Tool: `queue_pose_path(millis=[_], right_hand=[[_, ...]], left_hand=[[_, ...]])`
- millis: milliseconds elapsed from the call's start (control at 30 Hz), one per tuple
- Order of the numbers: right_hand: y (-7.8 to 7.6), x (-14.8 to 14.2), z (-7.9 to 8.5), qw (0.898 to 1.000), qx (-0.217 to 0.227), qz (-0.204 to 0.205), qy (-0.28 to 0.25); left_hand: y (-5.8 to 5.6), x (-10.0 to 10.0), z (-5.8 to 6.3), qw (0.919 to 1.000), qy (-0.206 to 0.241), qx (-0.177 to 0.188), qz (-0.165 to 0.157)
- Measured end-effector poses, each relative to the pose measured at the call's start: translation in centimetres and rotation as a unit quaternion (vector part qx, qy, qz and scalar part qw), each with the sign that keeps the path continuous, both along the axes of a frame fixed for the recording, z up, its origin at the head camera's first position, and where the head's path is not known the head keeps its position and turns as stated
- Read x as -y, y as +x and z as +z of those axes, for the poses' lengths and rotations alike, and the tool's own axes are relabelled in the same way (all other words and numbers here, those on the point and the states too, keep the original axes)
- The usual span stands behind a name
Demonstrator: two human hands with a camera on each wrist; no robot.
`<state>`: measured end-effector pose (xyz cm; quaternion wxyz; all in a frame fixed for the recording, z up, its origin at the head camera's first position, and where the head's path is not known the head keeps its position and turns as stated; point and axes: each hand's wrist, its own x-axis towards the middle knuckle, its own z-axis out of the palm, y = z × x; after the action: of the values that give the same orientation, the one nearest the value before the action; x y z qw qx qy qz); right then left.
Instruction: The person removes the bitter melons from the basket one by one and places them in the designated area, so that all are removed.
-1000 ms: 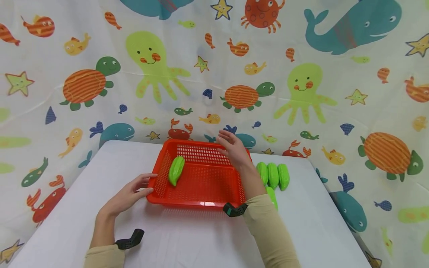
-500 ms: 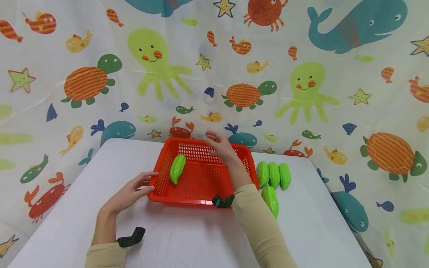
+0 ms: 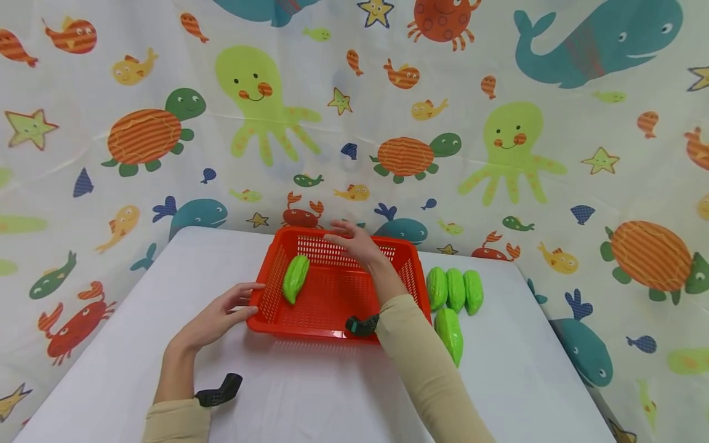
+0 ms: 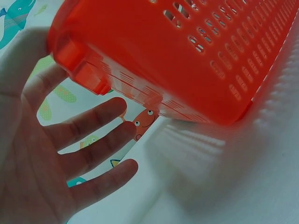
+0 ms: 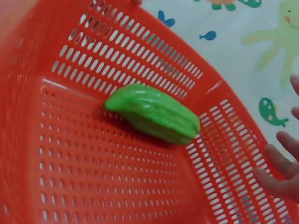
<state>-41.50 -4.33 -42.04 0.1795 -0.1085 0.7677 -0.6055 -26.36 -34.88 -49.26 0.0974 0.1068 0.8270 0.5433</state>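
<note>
A red slotted plastic basket [image 3: 327,295] stands on the table. Inside, near its left wall, lies a glossy green ridged vegetable [image 5: 154,113], shaped like a bitter melon with one tapered end. My left hand [image 3: 218,317] is at the basket's left side, thumb and fingertips right at the rim, fingers spread; in the left wrist view the fingers [image 4: 98,149] extend past the outer wall. Over the back half of the basket hovers my right hand [image 3: 357,246], holding nothing, its fingers loosely bent. Those fingers [image 5: 278,168] appear at the right edge of the right wrist view.
Right of the basket, three similar green vegetables [image 3: 456,290] lie side by side, with another green vegetable [image 3: 449,335] in front of them. The white table [image 3: 266,394] meets a curtain [image 3: 354,123] printed with sea animals behind. Both wrists wear black devices [image 3: 220,391].
My right hand has moved left across the basket from its right side, uncovering the front green vegetable on the table. The left hand stays at the rim.
</note>
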Motion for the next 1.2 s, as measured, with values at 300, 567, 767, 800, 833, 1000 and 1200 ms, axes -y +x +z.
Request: queue_pose_path(millis=[300, 567, 767, 800, 833, 1000, 1200], right_hand=[[-0.4, 0.7, -0.9, 0.997, -0.026, 0.059, 0.048], [-0.6, 1.6, -1.3, 0.994, -0.024, 0.078, 0.074], [-0.5, 2.5, -1.4, 0.993, -0.011, 0.083, 0.086], [-0.5, 2.6, -1.4, 0.993, -0.01, 0.083, 0.089], [-0.5, 2.7, -1.5, 0.992, -0.01, 0.084, 0.093], [-0.6, 3.1, -1.8, 0.988, -0.02, 0.088, 0.125], [-0.6, 3.5, -2.1, 0.985, -0.007, 0.093, 0.143]], left_hand=[[0.0, 0.0, 0.5, 0.9999, -0.004, -0.007, -0.008], [0.2, 0.0, 0.7, 0.9999, 0.007, -0.009, -0.012], [0.2, 0.1, 0.6, 0.9999, 0.005, -0.01, -0.008], [0.2, 0.1, 0.6, 0.9999, 0.005, -0.01, -0.008], [0.2, 0.1, 0.6, 0.9999, 0.006, -0.009, -0.007], [0.3, 0.2, 0.5, 0.9999, 0.008, -0.007, -0.008], [0.2, 0.2, 0.4, 0.9999, 0.005, -0.003, -0.009]])
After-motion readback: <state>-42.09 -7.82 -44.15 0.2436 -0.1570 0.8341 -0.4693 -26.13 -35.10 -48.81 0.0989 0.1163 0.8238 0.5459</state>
